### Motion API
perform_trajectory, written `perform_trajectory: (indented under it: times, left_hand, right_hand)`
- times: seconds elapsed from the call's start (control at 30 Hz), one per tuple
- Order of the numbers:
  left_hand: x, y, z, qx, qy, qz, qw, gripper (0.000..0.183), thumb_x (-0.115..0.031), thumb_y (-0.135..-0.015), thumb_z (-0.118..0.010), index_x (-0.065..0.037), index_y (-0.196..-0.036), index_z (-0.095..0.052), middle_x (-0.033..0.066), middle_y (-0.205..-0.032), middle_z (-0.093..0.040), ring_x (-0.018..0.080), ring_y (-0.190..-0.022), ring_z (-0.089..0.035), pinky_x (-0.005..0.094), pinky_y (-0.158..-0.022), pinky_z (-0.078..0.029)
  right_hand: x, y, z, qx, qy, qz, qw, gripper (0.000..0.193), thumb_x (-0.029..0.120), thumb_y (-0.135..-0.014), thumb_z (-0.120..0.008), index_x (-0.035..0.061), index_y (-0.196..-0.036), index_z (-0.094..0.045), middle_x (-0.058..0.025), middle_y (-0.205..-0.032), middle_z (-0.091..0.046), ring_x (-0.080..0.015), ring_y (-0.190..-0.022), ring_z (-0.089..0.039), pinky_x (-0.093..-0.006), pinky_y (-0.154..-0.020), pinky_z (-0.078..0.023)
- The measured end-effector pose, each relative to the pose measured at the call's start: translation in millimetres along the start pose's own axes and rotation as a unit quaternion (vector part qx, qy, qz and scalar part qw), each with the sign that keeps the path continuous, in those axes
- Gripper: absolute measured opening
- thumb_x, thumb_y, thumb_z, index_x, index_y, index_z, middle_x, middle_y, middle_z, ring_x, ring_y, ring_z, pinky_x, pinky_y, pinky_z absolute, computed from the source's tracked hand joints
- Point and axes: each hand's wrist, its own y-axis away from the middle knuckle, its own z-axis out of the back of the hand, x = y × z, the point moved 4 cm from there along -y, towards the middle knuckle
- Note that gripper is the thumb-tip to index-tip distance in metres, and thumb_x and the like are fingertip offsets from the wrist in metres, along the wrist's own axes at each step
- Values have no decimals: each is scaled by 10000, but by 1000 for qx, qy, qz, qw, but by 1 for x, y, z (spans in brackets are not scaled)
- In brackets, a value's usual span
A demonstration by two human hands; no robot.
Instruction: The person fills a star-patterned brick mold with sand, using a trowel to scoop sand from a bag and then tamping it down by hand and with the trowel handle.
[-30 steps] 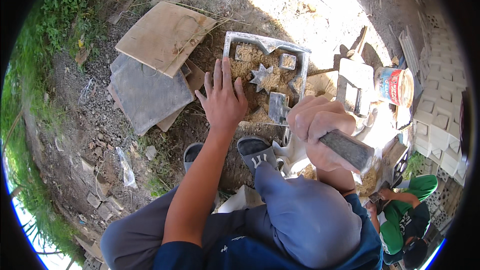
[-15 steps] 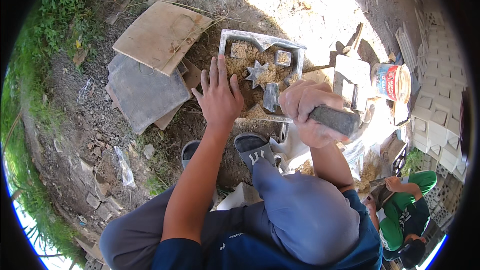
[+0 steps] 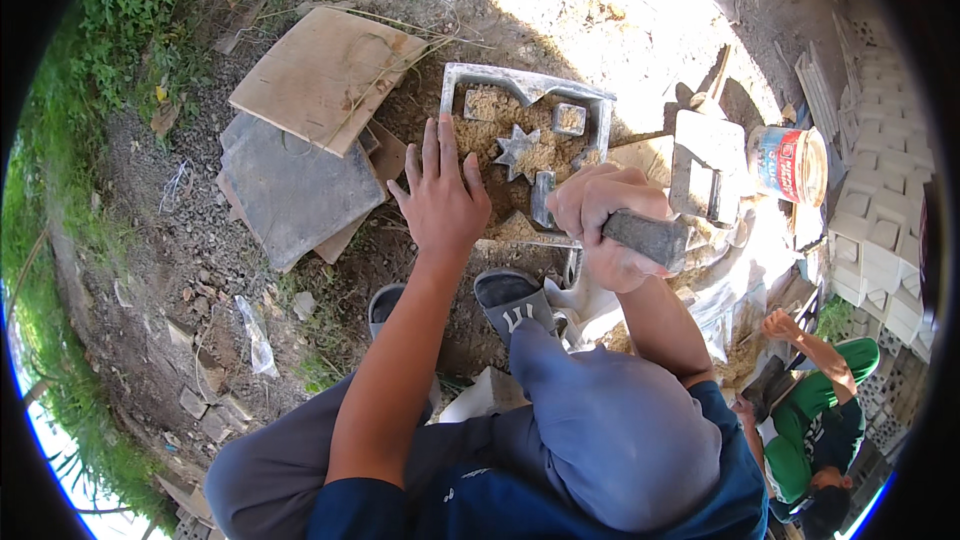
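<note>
A grey metal mould (image 3: 520,75) lies on the ground before me. Inside it are a star-shaped core (image 3: 520,152), a small square core (image 3: 569,119) and loose sandy mix (image 3: 545,160). My left hand (image 3: 440,195) is spread flat over the mould's left wall, fingers stretched out and holding nothing. At the mould's near right corner, my right hand (image 3: 612,215) is wrapped round a dark grey block (image 3: 650,238), whose thick end sticks out to the right. That hand hides the corner beneath it and the block's other end.
Stacked flat boards (image 3: 320,80) lie to the left. On the right are a pale plate with a square opening (image 3: 706,160), a trowel-like tool (image 3: 712,95), and a labelled bucket (image 3: 787,165). Pale blocks (image 3: 875,230) line the far right. A co-worker in green trousers (image 3: 800,430) sits at lower right.
My right hand has shifted left with the block, closer over the mould. My left hand stays in place on the mould. The co-worker's one hand has risen.
</note>
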Motion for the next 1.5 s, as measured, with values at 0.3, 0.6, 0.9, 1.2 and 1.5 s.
perform_trajectory:
  times: [0.3,0.6,0.9,1.2,1.5]
  left_hand:
    - [-8,1,-3,27,7,-1,1000,581,-337,-1025,-458,-222,-1577,-321,87,-1551,-443,403,-1369,-452,703,-1059,-340]
    - [-5,-4,0,11,0,-8,1000,572,-306,-1022,-456,-188,-1571,-344,115,-1542,-450,383,-1365,-457,605,-1089,-361]
    - [-4,-4,-1,-1,3,-27,1000,563,-284,-1031,-443,-159,-1570,-344,139,-1529,-460,402,-1344,-466,525,-1113,-354]
    - [-6,-7,-2,-11,32,-35,999,578,-289,-1006,-475,-139,-1555,-374,153,-1505,-483,411,-1336,-479,616,-1071,-374]
    - [-8,-6,0,-13,33,-31,999,581,-273,-1002,-483,-128,-1554,-373,161,-1497,-491,410,-1326,-487,593,-1073,-372]
  right_hand:
    - [-17,21,31,-15,-47,-61,997,820,927,-728,-474,113,-645,-421,1,-501,-418,-127,-429,-399,-280,-423,-301]
    - [71,-20,88,-113,-175,54,977,885,961,-732,-386,80,-753,-468,-8,-543,-370,-122,-489,-310,-297,-457,-260]
    - [46,-20,85,-62,-176,40,982,890,947,-680,-512,58,-703,-473,-14,-553,-379,-130,-483,-311,-289,-453,-234]
    - [47,-25,64,-147,16,110,983,633,604,-895,-675,19,-729,-498,-34,-556,-452,-132,-466,-438,-288,-415,-318]
    - [27,-25,59,-143,-10,129,981,525,396,-946,-707,-10,-686,-501,-20,-562,-440,-135,-467,-441,-277,-421,-324]
